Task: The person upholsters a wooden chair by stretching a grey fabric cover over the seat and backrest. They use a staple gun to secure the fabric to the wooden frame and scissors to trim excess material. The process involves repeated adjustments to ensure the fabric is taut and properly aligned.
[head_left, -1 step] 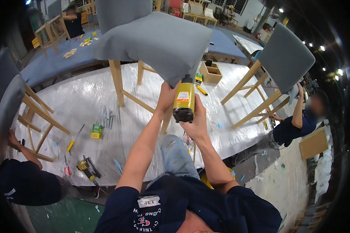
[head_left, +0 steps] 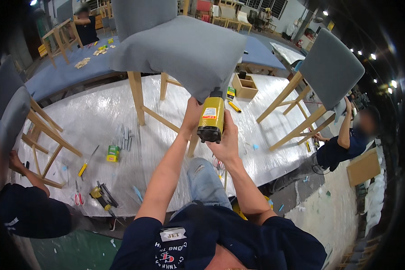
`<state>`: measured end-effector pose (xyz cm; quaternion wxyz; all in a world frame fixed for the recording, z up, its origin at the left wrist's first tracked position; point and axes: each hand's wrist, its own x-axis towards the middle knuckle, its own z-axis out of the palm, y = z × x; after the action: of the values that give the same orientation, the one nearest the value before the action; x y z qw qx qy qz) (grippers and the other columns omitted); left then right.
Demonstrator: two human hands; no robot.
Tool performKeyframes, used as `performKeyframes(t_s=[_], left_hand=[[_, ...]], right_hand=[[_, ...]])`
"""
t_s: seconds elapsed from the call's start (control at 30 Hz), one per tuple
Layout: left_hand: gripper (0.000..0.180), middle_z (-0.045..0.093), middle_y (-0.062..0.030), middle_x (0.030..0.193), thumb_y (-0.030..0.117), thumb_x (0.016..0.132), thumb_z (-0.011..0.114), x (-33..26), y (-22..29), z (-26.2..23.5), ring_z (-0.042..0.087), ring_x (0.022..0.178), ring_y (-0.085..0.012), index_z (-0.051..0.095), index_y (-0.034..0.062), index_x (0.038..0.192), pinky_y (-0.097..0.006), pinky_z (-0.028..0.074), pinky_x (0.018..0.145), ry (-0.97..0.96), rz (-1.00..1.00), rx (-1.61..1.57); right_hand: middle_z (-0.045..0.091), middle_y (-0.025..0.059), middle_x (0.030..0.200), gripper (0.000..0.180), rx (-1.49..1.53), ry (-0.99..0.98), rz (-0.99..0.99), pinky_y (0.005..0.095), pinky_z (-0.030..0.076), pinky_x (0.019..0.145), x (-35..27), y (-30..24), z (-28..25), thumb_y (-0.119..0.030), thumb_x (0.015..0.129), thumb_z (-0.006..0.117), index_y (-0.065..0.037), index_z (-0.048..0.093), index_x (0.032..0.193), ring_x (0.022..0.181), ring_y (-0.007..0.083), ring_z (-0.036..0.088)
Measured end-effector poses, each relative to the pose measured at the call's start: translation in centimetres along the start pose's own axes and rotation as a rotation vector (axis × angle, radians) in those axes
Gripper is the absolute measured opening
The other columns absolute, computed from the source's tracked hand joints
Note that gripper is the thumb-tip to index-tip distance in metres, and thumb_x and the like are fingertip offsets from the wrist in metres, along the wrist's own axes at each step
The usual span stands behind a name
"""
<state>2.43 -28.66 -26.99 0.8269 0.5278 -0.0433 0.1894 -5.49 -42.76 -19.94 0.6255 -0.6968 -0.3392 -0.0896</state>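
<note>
My right hand [head_left: 228, 141] is wrapped round a yellow-and-black staple gun [head_left: 212, 118], its nose up against the front corner of the chair seat. Grey fabric [head_left: 180, 45] drapes over that seat and hangs loose at the edges. Beneath the hanging corner, my left hand [head_left: 192, 118] is closed on the fabric's lower edge, close beside the gun; its fingertips are partly hidden. The chair's wooden legs [head_left: 136, 96] stand on the plastic-covered table [head_left: 162, 135].
To the left lie a second staple gun [head_left: 102, 198], scissors [head_left: 78, 194], a yellow-handled screwdriver [head_left: 83, 169], a small green-yellow box [head_left: 113, 153] and staple strips [head_left: 127, 138]. A wooden box [head_left: 245, 86] and a yellow cutter [head_left: 234, 106] sit beyond my hands. Co-workers handle chairs on both sides.
The staple gun has tilted slightly and shifted a little left in the picture. The chair appears slightly lower in view. Both hands keep their hold.
</note>
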Motion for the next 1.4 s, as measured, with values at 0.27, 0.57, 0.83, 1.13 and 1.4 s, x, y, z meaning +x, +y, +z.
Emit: performKeyframes(t_s=[0.27,0.57,0.83,1.13,1.4], left_hand=[[0.045,0.069,-0.012,0.106,0.019,0.085,0.076,1.0,-2.1,-2.2,0.066,0.096,-0.0153,0.055,-0.0046,0.117,-0.03,0.053,0.082,-0.063,-0.059,-0.148],[0.039,0.067,-0.011,0.107,0.015,0.092,0.067,-0.7,0.4,-1.3,0.069,0.092,-0.0149,0.051,-0.0016,0.123,-0.028,0.059,0.076,-0.055,-0.217,-0.273],[0.058,0.061,-0.0124,0.122,0.016,0.09,0.07,0.3,0.4,-2.5,0.064,0.107,-0.0179,0.041,-0.0017,0.137,-0.031,0.056,0.087,-0.083,-0.185,-0.063],[0.062,0.063,-0.0116,0.123,0.025,0.083,0.08,0.9,-0.3,-2.4,0.06,0.112,-0.0187,0.05,-0.0031,0.13,-0.032,0.047,0.098,-0.153,-0.033,-0.039],[0.062,0.066,-0.0126,0.114,0.043,0.088,0.075,0.1,1.3,-1.4,0.06,0.103,-0.0172,0.059,-0.0061,0.123,-0.031,0.046,0.094,-0.057,0.096,0.373]], right_hand=[[0.07,0.0153,0.099,0.057,-0.002,0.026,-0.01,0.0314,0.054,0.082,1.8,1.2,1.3,-0.002,0.069,0.076,0.004,0.048,0.119,0.092,0.0199,0.069],[0.071,0.0201,0.101,0.069,-0.026,0.068,0.013,0.0362,0.057,0.082,2.0,2.1,2.2,-0.011,0.065,0.089,0.003,0.048,0.119,0.093,0.0314,0.073],[0.071,0.0189,0.103,0.064,-0.085,-0.034,0.114,0.0385,0.054,0.087,2.4,1.1,1.4,-0.01,0.066,0.086,0.001,0.052,0.119,0.102,0.032,0.07],[0.07,0.017,0.1,0.052,0.059,-0.009,0.087,0.0339,0.053,0.084,1.4,2.2,-0.4,-0.006,0.07,0.079,0.003,0.056,0.116,0.092,0.0245,0.07],[0.061,0.004,0.076,0.042,-0.052,0.073,0.588,0.0281,0.044,0.045,-8.4,12.2,-8.4,-0.006,0.073,0.08,-0.002,0.055,0.107,0.048,0.0113,0.054]])
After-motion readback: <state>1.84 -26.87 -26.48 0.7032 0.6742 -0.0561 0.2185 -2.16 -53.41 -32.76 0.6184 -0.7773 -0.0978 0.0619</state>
